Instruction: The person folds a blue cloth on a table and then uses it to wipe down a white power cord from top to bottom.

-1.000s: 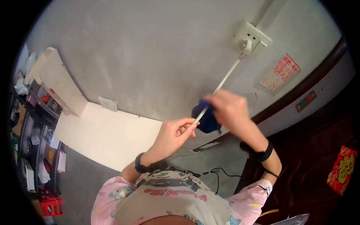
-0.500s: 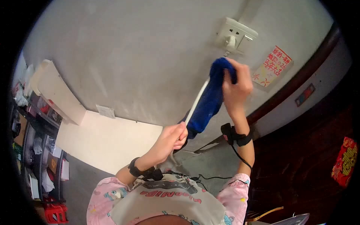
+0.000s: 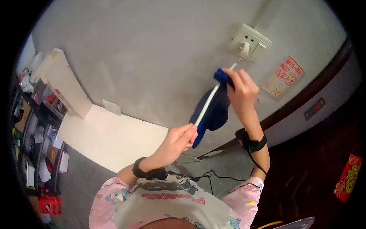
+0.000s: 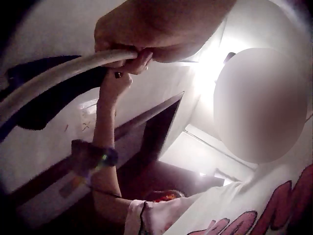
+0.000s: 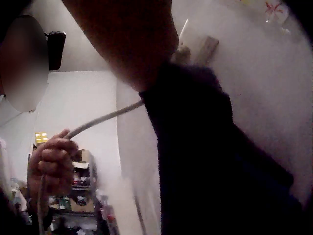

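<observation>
A white cable point(image 3: 207, 103) runs taut and slanting between the two hands, up to a plug point(image 3: 244, 49) in the wall socket point(image 3: 257, 38). My left hand point(image 3: 177, 143) grips its lower part with curled fingers; the right wrist view shows that fist point(image 5: 55, 166) around the cable, a length hanging beneath. Higher up, a short way below the plug, my right hand point(image 3: 244, 91) pinches a dark blue cloth point(image 3: 217, 114) against the cable. Most of the cloth droops behind the cable toward the left hand. In the right wrist view the cloth point(image 5: 195, 156) hides the right fingers.
A pale tabletop point(image 3: 114, 137) adjoins the wall at left, with crowded shelves point(image 3: 42, 145) beyond it. Right of the socket, a paper with red writing point(image 3: 284, 76) hangs on the wall. Black cords point(image 3: 213, 175) trail below the hands; dark wood point(image 3: 305, 183) lies at lower right.
From near the left hand, my right hand has moved up the cable with the cloth toward the plug, then slightly back down. The left hand's fingertip pinch has become a fuller grip.
</observation>
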`<control>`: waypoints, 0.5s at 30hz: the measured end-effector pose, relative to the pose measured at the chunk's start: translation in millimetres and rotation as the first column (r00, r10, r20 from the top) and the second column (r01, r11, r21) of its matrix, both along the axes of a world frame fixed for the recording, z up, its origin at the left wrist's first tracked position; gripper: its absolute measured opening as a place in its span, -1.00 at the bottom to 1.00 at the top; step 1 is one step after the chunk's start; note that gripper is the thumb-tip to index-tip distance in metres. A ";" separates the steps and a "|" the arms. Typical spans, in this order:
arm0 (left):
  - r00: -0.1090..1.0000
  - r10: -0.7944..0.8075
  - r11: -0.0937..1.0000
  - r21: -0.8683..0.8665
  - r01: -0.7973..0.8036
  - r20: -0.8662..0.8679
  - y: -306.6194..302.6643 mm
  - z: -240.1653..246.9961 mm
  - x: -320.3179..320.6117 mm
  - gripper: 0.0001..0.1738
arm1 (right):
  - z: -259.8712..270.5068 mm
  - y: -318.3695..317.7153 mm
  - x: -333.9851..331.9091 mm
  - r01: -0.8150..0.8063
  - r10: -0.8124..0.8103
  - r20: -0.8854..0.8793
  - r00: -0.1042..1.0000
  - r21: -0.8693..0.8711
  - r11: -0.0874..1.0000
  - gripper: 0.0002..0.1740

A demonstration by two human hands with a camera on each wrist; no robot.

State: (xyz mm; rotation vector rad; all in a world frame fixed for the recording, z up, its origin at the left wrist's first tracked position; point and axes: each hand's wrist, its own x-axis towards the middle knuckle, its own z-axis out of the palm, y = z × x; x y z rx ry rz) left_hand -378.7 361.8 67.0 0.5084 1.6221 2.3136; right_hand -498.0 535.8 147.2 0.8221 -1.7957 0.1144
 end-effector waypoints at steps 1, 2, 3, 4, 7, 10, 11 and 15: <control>1.000 -0.006 1.000 0.010 0.006 0.001 -1.1 2.3 -0.3 -0.66 | -5.8 -2.1 5.3 -0.004 0.004 0.025 1.000 0.002 1.000 -0.64; 1.000 0.002 1.000 0.019 -0.002 -0.004 -1.8 3.6 -0.5 -0.66 | -7.5 -4.3 12.2 -0.054 0.052 0.053 0.997 0.043 0.998 -0.66; 1.000 -0.015 1.000 0.022 0.015 0.002 -1.9 4.5 -0.5 -0.66 | -7.1 -3.9 12.8 -0.039 0.038 0.014 0.999 0.090 0.995 -0.70; 0.999 -0.034 0.999 0.021 0.034 0.006 -1.6 5.4 -1.1 -0.66 | -5.2 -1.5 11.6 -0.021 0.025 -0.029 0.999 0.134 0.991 -0.73; 0.998 -0.063 0.998 0.030 0.063 -0.013 1.7 3.2 -0.6 -0.66 | 20.4 10.3 -5.3 0.241 -0.208 -0.212 0.955 0.146 0.959 -0.79; 0.998 -0.059 0.998 0.034 0.060 -0.015 1.3 10.2 2.5 -0.66 | 22.4 7.2 -6.6 0.231 -0.165 -0.270 0.949 0.235 0.944 -0.78; 0.998 -0.068 0.997 0.037 0.068 -0.006 0.8 8.0 3.6 -0.66 | 19.3 5.3 -0.7 0.192 -0.134 -0.224 0.965 0.260 0.946 -0.78; 0.998 -0.039 0.999 0.034 0.040 -0.043 1.2 2.0 -0.4 -0.68 | 18.7 11.6 0.3 0.024 0.019 -0.135 0.991 0.310 0.951 -0.77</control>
